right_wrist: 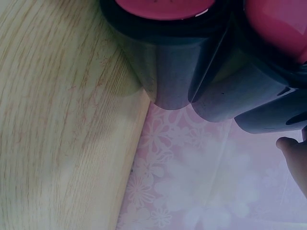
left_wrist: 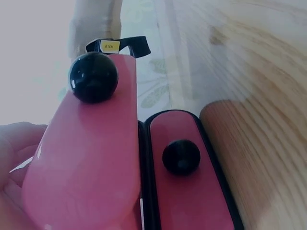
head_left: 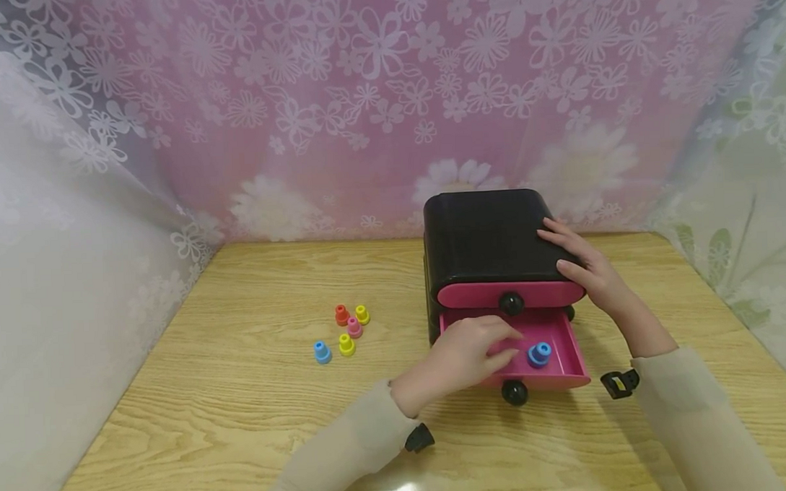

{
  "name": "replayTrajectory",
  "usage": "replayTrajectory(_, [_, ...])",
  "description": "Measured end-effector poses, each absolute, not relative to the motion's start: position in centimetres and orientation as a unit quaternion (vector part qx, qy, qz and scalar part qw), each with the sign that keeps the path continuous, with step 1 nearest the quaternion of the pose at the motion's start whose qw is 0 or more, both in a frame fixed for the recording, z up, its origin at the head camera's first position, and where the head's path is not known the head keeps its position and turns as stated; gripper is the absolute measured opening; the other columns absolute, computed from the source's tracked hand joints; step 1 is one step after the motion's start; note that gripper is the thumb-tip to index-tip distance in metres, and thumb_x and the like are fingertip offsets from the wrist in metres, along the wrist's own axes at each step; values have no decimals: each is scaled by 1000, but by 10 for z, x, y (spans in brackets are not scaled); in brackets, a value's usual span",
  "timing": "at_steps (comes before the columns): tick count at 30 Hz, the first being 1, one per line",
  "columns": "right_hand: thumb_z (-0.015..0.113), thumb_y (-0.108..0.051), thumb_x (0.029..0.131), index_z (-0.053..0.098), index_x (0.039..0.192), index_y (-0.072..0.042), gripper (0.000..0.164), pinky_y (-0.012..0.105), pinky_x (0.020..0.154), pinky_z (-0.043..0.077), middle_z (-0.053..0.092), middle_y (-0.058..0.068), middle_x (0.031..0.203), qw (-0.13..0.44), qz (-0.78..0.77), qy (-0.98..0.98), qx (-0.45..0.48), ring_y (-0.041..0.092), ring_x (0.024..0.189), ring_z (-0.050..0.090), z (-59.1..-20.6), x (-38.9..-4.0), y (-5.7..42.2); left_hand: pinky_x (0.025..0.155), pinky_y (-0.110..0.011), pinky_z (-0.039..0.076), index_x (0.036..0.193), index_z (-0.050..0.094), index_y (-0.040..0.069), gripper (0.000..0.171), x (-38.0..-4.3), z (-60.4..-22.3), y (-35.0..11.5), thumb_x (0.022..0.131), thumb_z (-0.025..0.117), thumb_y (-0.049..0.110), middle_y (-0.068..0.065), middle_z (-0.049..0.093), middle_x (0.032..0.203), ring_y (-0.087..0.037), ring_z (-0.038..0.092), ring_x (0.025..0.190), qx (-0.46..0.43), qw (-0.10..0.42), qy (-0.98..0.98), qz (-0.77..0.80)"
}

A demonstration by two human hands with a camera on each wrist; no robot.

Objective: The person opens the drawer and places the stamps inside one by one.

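Note:
A black cabinet (head_left: 490, 235) with pink drawers stands at the right of the table. Its middle drawer (head_left: 565, 344) is pulled out, and a blue stepped peg (head_left: 539, 354) sits inside. My left hand (head_left: 464, 351) reaches over that drawer's left part, finger and thumb apart just left of the peg, with nothing visible between them. In the left wrist view the pink drawer front (left_wrist: 91, 158) with its black knob hides much of the hand. My right hand (head_left: 589, 271) rests on the cabinet's top right edge; only part of it shows in the right wrist view.
Left of the cabinet, several small pegs lie grouped on the wooden table (head_left: 256, 409): a red one (head_left: 341, 315), a pink one (head_left: 354, 328), a blue one (head_left: 321, 352) and two yellow ones (head_left: 347, 344). Flowered cloth (head_left: 336, 96) hangs around the back and sides.

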State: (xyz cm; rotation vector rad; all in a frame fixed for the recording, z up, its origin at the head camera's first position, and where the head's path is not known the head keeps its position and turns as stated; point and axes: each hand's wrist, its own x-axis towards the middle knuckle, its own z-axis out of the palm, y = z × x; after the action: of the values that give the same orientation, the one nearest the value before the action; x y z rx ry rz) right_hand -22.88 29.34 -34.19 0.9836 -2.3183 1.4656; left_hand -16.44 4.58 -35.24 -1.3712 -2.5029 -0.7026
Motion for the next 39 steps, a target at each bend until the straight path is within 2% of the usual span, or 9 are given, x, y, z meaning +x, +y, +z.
replayTrajectory(11, [40,1,87,36,132,2,46,49,103,1,18,15,144,115,493,-796,332,14,133,5,-342,-229,293,82,-13,40,97,65,8,19,-169,-358,19,81,65,16,1,63,94,-6,56,90,-463,159,-829,-271])
replayTrajectory(16, [40,0,87,36,133,2,46,49,103,1,17,14,144,114,495,-795,333,20,133,3,-342,-229,294,84,-15,40,98,64,5,20,-169,-359,7,80,65,13,-2,63,95,-10,56,92,-458,165,-820,-300])
replayTrajectory(21, [40,0,87,35,133,1,46,49,103,1,17,14,144,114,494,-796,332,25,133,2,-341,-229,294,78,-15,43,97,65,3,19,-168,-361,-7,79,65,9,-3,63,95,-12,57,86,-446,185,-813,-324])
replayTrajectory(26, [40,1,87,36,132,2,46,48,103,2,18,15,144,117,492,-797,331,27,132,3,-341,-228,293,79,-16,44,95,65,-1,18,-170,-365,-23,77,66,5,-7,63,95,-15,59,87,-435,229,-799,-346])
replayTrajectory(33, [40,1,87,36,132,2,46,47,104,2,17,16,144,114,495,-795,333,20,133,4,-340,-227,292,81,-22,45,91,65,-1,18,-172,-370,-48,74,68,2,-10,64,94,-19,60,90,-409,280,-798,-343])
replayTrajectory(39, [40,0,87,36,133,2,46,48,103,1,16,16,144,110,499,-794,330,13,133,4,-340,-226,292,76,-26,48,90,65,-1,18,-174,-376,-68,73,69,2,-11,64,93,-20,61,88,-386,290,-812,-327])
